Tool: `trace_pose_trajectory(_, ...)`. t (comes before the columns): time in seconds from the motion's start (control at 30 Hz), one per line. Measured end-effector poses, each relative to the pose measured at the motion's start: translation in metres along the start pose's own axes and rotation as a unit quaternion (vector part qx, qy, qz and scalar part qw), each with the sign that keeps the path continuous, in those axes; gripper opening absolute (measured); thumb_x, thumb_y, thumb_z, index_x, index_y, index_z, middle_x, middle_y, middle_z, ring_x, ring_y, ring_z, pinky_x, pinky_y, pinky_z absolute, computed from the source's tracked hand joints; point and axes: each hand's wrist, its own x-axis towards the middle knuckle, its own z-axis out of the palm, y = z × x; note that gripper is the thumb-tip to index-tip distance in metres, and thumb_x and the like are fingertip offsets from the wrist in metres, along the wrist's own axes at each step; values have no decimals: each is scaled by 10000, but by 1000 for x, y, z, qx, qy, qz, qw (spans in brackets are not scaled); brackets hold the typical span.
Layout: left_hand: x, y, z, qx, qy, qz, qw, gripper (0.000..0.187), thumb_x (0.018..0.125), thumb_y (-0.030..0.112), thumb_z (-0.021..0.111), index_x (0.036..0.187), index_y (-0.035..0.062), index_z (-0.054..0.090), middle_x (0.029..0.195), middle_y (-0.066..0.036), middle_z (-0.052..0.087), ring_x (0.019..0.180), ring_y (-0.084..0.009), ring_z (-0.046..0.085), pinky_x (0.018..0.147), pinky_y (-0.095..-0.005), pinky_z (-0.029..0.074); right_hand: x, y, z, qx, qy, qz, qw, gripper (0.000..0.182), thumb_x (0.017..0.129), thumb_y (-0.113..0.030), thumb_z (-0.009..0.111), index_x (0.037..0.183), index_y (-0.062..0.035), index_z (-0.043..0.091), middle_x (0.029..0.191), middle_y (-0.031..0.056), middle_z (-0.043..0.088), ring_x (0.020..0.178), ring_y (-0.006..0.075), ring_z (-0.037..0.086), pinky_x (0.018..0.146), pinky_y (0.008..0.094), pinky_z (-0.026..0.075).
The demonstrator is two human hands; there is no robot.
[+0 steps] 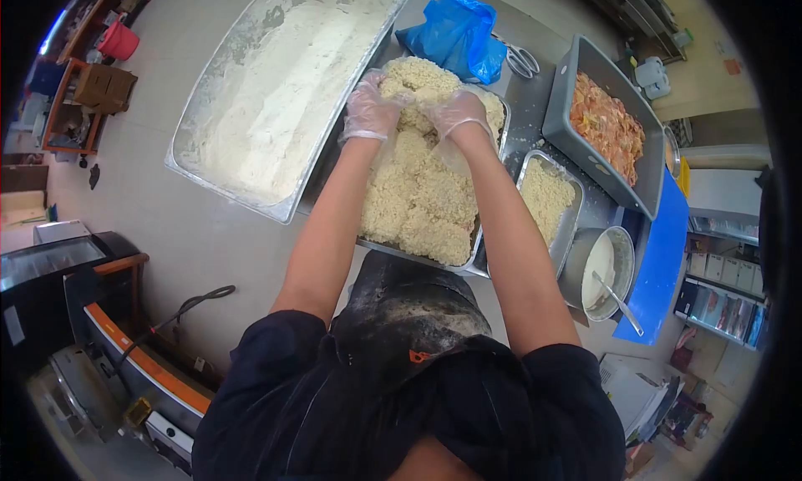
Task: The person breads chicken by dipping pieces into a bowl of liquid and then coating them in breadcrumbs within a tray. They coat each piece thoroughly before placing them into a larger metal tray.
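Observation:
My left hand (373, 109), in a clear plastic glove, grips the left side of a crumb-coated piece (419, 78) at the far part of a metal tray (476, 268). Gloved the same way, my right hand (459, 113) holds the right side of that piece. Several more coated pieces (418, 197) fill the tray below my hands. The fingertips of both hands are partly hidden by the coating and the gloves.
A large metal tray of white flour (284, 88) lies left. Beyond my hands are a blue plastic bag (455, 38) and scissors (523, 61). To the right are a crumb tray (547, 197), a grey tub (561, 105) of raw meat (606, 126) and a batter bowl (576, 268) with a spoon (622, 307).

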Motion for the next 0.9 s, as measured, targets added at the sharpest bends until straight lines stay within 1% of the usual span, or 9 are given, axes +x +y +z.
trace_pose_trajectory(0.13, -10, 9, -3, 25, 10, 1, 1000, 593, 737, 347, 821, 1192, 22, 623, 1024, -207, 693, 988, -357, 669, 892, -433, 512, 6, 18, 17, 4, 23, -117, 993, 227, 795, -243, 673, 839, -24, 713, 841, 188, 697, 797, 331, 667, 728, 396, 523)
trace_pose_trajectory(0.23, -23, 2, 14, 228, 85, 40, 969, 566, 834, 369, 711, 1284, 52, 580, 1202, -215, 630, 1121, -363, 608, 974, -453, 472, 20, 56, 63, -152, 39, -363, 919, 133, 772, -169, 611, 738, -67, 689, 772, 184, 664, 767, 353, 650, 719, 437, 529)
trace_pose_trajectory(0.33, -13, 19, 11, 235, -30, 17, 971, 560, 928, 410, 578, 1381, 86, 515, 1431, -210, 479, 1309, -377, 466, 1080, -477, 392, -6, 55, 29, -116, 41, -349, 929, 140, 785, -143, 581, 714, -58, 668, 747, 179, 649, 739, 344, 642, 707, 450, 525)
trace_pose_trajectory(0.4, -15, 18, 17, 280, 31, 117, 952, 585, 951, 446, 529, 1413, 89, 489, 1508, -209, 388, 1379, -401, 371, 1127, -465, 335, -51, 60, -35, -120, 7, -331, 936, 143, 798, -156, 568, 765, -55, 664, 804, 158, 665, 822, 314, 652, 758, 421, 520)
trace_pose_trajectory(0.47, -21, 59, 17, 331, -23, 56, 942, 669, 964, 480, 497, 1506, 115, 352, 1546, -231, 316, 1401, -421, 339, 1139, -494, 316, -68, 127, -29, -70, -107, -271, 954, 208, 846, -180, 546, 927, -56, 691, 1013, 160, 681, 1011, 305, 638, 891, 401, 507)
trace_pose_trajectory(0.6, -41, 76, 25, 452, -81, 32, 888, 732, 973, 520, 461, 1548, 114, 258, 1600, -240, 176, 1452, -441, 221, 1168, -558, 208, -127, 205, -116, -130, 35, -304, 943, 250, 914, -177, 470, 1000, -59, 673, 1039, 172, 677, 988, 369, 644, 922, 442, 512)
trace_pose_trajectory(0.73, -61, 75, 11, 425, -33, 74, 902, 736, 991, 484, 462, 1552, 74, 220, 1590, -244, 202, 1470, -416, 189, 1189, -535, 164, -83, 238, -240, -304, -120, -154, 932, 314, 909, -330, 537, 1044, -96, 696, 1128, 177, 675, 1064, 343, 625, 981, 425, 477)
trace_pose_trajectory(0.83, -92, 79, -7, 339, 35, 205, 917, 691, 1014, 414, 463, 1531, 12, 242, 1558, -237, 299, 1467, -383, 225, 1201, -442, 192, -19, 277, -287, -168, -27, -38, 985, 313, 863, -343, 585, 904, -58, 709, 901, 209, 699, 875, 368, 670, 871, 450, 517)
trace_pose_trajectory(0.9, -115, 99, -1, 338, 38, 124, 932, 687, 1012, 406, 466, 1528, 8, 249, 1556, -231, 308, 1463, -385, 236, 1199, -446, 195, 53, 323, -280, -196, -17, 4, 981, 317, 846, -349, 608, 918, -65, 728, 926, 226, 697, 900, 373, 678, 861, 432, 527)
